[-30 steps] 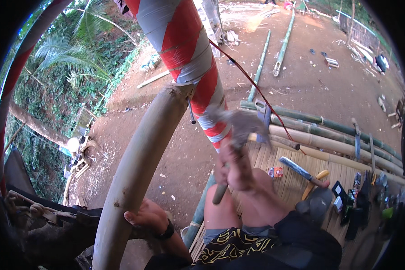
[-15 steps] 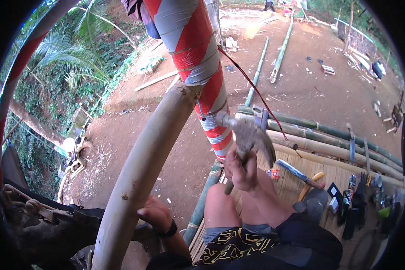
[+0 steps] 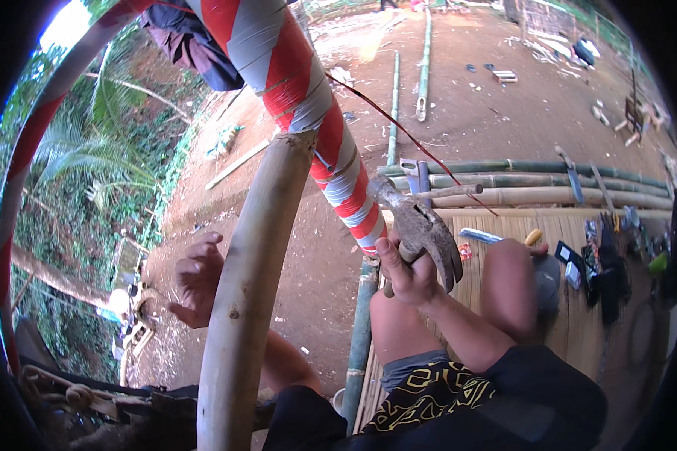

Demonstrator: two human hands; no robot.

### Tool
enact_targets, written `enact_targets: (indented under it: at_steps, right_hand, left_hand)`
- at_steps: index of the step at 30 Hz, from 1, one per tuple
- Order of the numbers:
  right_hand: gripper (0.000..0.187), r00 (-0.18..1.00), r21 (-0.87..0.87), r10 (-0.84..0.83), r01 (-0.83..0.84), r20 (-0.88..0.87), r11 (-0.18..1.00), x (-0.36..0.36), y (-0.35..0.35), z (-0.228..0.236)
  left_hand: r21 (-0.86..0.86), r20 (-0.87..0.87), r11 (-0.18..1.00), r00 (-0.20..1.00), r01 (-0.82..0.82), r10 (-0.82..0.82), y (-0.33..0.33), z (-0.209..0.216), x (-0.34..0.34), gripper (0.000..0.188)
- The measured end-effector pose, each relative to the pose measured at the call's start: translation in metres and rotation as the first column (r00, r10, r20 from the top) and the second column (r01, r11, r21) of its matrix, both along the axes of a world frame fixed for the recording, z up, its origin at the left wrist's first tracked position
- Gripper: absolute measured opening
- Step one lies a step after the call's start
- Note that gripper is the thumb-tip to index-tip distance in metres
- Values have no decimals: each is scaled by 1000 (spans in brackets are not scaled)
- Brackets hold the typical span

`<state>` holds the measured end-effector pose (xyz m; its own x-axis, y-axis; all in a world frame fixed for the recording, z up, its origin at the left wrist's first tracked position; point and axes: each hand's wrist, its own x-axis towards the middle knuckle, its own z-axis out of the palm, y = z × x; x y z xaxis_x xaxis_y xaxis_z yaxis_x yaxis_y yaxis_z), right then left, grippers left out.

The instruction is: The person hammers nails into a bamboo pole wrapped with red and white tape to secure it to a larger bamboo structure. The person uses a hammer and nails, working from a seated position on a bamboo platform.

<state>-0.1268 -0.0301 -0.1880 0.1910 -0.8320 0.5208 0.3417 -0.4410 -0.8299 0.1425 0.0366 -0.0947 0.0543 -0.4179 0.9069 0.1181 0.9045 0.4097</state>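
A claw hammer (image 3: 421,229) with a worn, dull metal head is held upright in my right hand (image 3: 415,279), whose fingers wrap round its handle. In front of me a thick bamboo pole (image 3: 250,278) slants up, its top end against a post (image 3: 297,71) wrapped in red and silver bands. A nail (image 3: 322,160) sticks out by that joint, and the hammer head is apart from it. My left forearm passes behind the pole. Left of the pole my left hand (image 3: 197,282) is open, fingers apart and partly curled, holding nothing.
Green bamboo poles (image 3: 504,167) edge the slatted bamboo platform (image 3: 466,301) I sit on. A blue-sheathed blade (image 3: 480,235), an orange handle (image 3: 533,237) and a dark pouch (image 3: 572,259) lie to the right. A thin dark red cable (image 3: 414,139) hangs from the post. Below is bare earth (image 3: 323,278).
My left hand has gone from the pole's right side to its left, passing behind it. The right hand still grips the hammer. My right knee has swung outward, and the view has shifted.
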Motion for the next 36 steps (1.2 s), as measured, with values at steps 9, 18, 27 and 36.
enact_targets:
  at_steps: [9, 18, 27, 36]
  right_hand:
    - [28, 962, -162, -190, 160, -197, 974, 14, 5, 6]
    - [13, 918, -246, -227, 151, -323, 958, 46, -47, -23]
    - [17, 791, -754, -594, 302, -143, 584, 49, -45, -29]
    - [20, 915, -455, -400, 337, -47, 824, 45, -39, -26]
  left_hand:
    - [181, 742, 954, 603, 240, -292, -8, 88, -4, 63]
    - [43, 474, 946, 827, 321, -303, -9, 34, 25, 67]
    - [10, 408, 980, 894, 200, -186, 6, 24, 16, 88]
    - [55, 256, 985, 951, 164, -172, 8, 17, 5, 89]
